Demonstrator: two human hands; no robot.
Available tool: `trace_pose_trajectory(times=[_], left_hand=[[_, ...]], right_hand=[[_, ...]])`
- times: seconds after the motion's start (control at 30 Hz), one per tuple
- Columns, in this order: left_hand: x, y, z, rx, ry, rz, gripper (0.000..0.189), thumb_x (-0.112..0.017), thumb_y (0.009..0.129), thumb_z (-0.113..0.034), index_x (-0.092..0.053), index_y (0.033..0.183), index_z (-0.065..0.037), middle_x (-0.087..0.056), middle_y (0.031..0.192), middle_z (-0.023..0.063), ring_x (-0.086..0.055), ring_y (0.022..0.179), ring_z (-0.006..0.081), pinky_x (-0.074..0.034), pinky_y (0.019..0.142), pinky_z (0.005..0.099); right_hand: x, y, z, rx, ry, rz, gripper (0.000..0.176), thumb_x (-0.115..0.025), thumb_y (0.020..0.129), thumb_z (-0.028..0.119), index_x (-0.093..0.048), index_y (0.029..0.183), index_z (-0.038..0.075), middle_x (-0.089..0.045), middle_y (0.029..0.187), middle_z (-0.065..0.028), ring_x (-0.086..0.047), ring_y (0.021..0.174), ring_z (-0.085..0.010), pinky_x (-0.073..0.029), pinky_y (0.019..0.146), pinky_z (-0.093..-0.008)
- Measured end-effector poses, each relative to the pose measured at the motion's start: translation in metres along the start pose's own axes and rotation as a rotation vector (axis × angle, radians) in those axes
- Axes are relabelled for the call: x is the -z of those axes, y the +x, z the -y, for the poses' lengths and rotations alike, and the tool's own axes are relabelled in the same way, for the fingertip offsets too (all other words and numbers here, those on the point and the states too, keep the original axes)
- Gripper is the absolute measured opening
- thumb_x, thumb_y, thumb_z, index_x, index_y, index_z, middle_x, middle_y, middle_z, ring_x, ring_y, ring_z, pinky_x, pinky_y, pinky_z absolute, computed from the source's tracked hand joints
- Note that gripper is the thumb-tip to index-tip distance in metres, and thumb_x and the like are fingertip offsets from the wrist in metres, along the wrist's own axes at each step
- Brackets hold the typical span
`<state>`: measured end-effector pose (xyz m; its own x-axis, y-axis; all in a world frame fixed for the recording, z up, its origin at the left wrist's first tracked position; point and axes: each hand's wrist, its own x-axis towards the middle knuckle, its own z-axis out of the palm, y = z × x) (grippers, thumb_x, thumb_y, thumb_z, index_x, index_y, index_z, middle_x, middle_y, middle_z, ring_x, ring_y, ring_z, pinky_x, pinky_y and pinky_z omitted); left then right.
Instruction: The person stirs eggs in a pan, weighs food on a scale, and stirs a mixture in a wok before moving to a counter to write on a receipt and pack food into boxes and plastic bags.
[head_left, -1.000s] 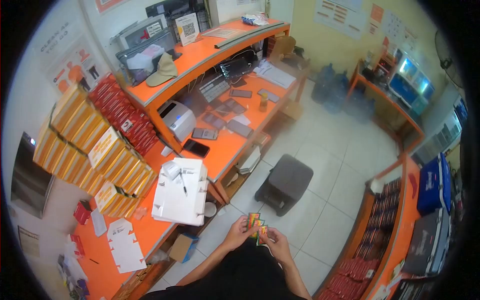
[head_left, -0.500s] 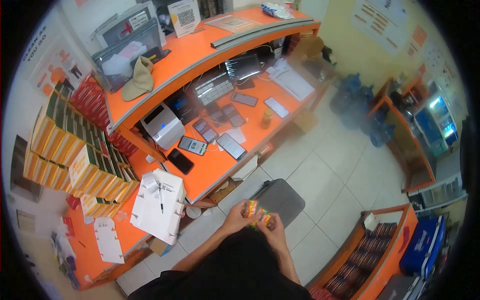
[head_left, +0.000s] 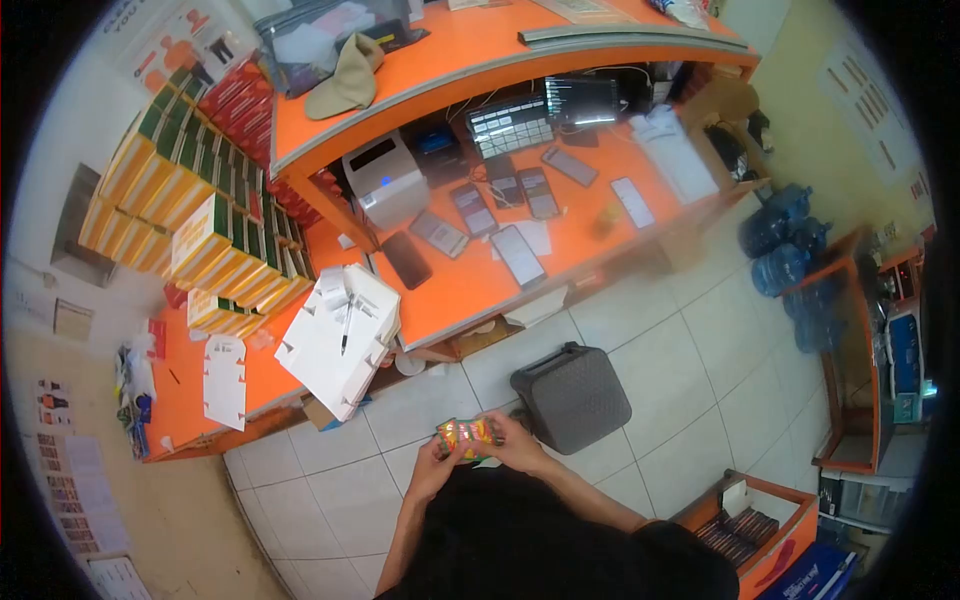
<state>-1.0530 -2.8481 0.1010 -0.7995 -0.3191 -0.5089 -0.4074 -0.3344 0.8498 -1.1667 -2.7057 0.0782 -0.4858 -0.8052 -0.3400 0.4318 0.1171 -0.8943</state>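
Close to my body, in the lower middle of the head view, I hold a small shiny packet in yellow, red and green. Its exact kind I cannot make out. The fingers of my left hand grip its left end. My right hand pinches the opposite end, with the packet stretched between both hands. Just beyond my right hand stands a dark grey padded seat on the tiled floor.
An orange counter ahead carries several phones, a white printer and a monitor. Stacked yellow-green boxes and white cardboard lie left. Water jugs stand right; a box-filled drawer is lower right.
My view has turned, so the counter appears farther right. Both hands have moved left with the packet, away from in front of the seat, and more of the packet shows.
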Motion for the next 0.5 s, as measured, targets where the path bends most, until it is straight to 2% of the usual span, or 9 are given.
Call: trace_pose_trajectory(times=[0.17,0.2,0.37,0.5], left_hand=[[0.031,-0.028,0.016,-0.026,-0.123,-0.168,0.021,-0.058,0.091,-0.013,-0.059,0.107,0.001,-0.065,0.097,0.0056,-0.062,0.085,0.0108,-0.054,0.072,0.0265],[0.042,-0.033,0.021,-0.033,-0.110,-0.193,0.021,-0.058,0.092,-0.014,-0.059,0.107,0.001,-0.065,0.096,0.0056,-0.062,0.083,0.0106,-0.054,0.071,0.0265],[0.110,-0.064,0.025,-0.032,-0.126,-0.260,0.020,-0.057,0.092,-0.014,-0.060,0.105,0.001,-0.065,0.094,0.0053,-0.062,0.079,0.0099,-0.054,0.069,0.0262],[0.200,-0.105,0.027,-0.105,0.056,-0.312,0.029,-0.050,0.096,-0.024,-0.060,0.103,0.002,-0.064,0.088,0.0039,-0.060,0.076,0.0093,-0.051,0.070,0.0251]], right_hand=[[-0.038,0.018,-0.011,-0.021,-0.183,0.095,0.037,-0.062,0.090,0.024,-0.047,0.116,0.003,-0.058,0.104,-0.0067,-0.054,0.096,-0.0103,-0.045,0.083,-0.0277],[-0.050,0.020,-0.007,-0.027,-0.138,0.098,0.035,-0.060,0.091,0.026,-0.048,0.113,0.003,-0.058,0.101,-0.0051,-0.052,0.092,-0.0090,-0.045,0.081,-0.0272],[-0.118,0.046,-0.041,-0.036,-0.127,0.163,0.028,-0.059,0.091,0.023,-0.049,0.109,0.003,-0.056,0.095,-0.0029,-0.051,0.087,-0.0084,-0.045,0.078,-0.0258],[-0.213,0.070,-0.052,-0.069,-0.159,0.234,0.026,-0.059,0.091,0.021,-0.050,0.109,0.003,-0.056,0.095,-0.0029,-0.053,0.086,-0.0094,-0.046,0.077,-0.0265]])
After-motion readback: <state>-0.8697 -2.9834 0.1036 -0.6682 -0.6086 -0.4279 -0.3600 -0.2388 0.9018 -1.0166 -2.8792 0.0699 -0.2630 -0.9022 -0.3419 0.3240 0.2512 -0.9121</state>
